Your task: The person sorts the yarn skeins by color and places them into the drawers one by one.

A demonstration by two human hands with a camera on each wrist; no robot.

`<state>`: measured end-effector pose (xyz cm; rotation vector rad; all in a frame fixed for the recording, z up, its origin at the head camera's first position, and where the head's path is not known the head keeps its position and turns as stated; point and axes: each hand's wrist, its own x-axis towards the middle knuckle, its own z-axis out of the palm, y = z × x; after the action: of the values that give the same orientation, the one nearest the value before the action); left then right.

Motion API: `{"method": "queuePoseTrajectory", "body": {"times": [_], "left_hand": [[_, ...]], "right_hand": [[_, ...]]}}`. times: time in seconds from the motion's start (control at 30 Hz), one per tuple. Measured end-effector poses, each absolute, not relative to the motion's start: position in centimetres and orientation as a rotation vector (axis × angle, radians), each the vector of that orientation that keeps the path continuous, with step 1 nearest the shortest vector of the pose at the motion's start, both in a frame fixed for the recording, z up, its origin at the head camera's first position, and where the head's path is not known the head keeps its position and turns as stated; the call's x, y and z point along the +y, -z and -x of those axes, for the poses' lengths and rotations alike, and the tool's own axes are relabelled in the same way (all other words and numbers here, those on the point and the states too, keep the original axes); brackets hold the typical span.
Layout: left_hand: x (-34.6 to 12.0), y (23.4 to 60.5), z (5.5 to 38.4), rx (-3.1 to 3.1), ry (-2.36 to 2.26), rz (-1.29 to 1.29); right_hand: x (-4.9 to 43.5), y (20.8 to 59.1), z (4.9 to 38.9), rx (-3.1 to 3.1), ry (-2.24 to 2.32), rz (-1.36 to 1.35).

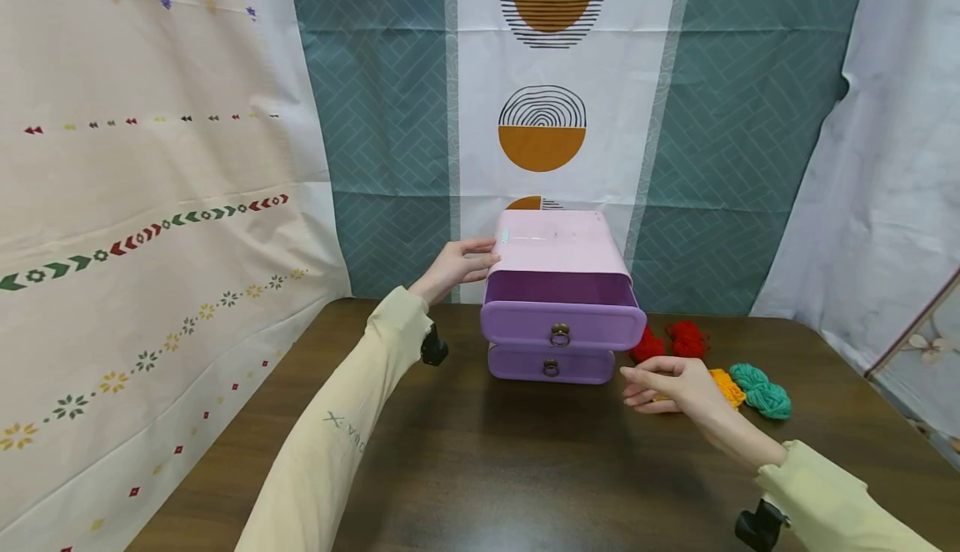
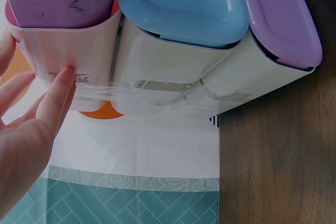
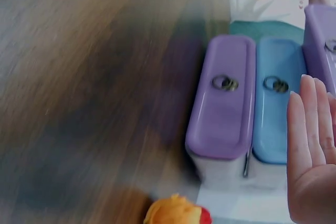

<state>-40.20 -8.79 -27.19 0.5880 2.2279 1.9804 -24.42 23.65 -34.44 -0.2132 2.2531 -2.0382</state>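
Observation:
A small stacked drawer unit [image 1: 562, 239] with a pink top stands at the back of the table. Its top purple drawer [image 1: 517, 323] is pulled out toward me, while the lower purple drawer [image 1: 517, 365] sits pushed in. Between them is a blue drawer [image 2: 184, 3], hidden in the head view. My left hand [image 1: 461, 267] touches the left side of the pink casing with extended fingers. Right of the drawers, my right hand [image 1: 671, 383] hovers with relaxed fingers and holds nothing, overlapping an orange yarn bundle [image 1: 729, 387] in the head view.
Red yarn bundles [image 1: 687, 339] lie right of the drawer unit, and a green yarn bundle [image 1: 761, 391] lies farther right. Patterned curtains [image 1: 390, 118] hang behind and beside the brown wooden table [image 1: 465, 460].

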Motion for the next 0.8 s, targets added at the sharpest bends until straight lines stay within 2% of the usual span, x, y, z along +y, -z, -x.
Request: {"method": "queuePoseTrajectory", "body": {"times": [0.5,0.63,0.73,0.8], "left_hand": [[-8.8,27.2,40.3,2.226,-1.974,-0.599],[-8.8,27.5,40.3,2.215,-1.984,-0.594],[-8.8,27.3,40.0,2.204,-1.993,-0.594],[-8.8,27.3,40.1,2.201,-2.003,-0.596]], "right_hand": [[27.6,35.1,25.4,2.307,2.080,0.264],[29.3,36.3,26.7,2.317,2.116,0.378],[32.3,39.9,30.4,2.237,2.187,0.466],[33.3,41.0,31.9,2.208,2.228,0.475]]}}
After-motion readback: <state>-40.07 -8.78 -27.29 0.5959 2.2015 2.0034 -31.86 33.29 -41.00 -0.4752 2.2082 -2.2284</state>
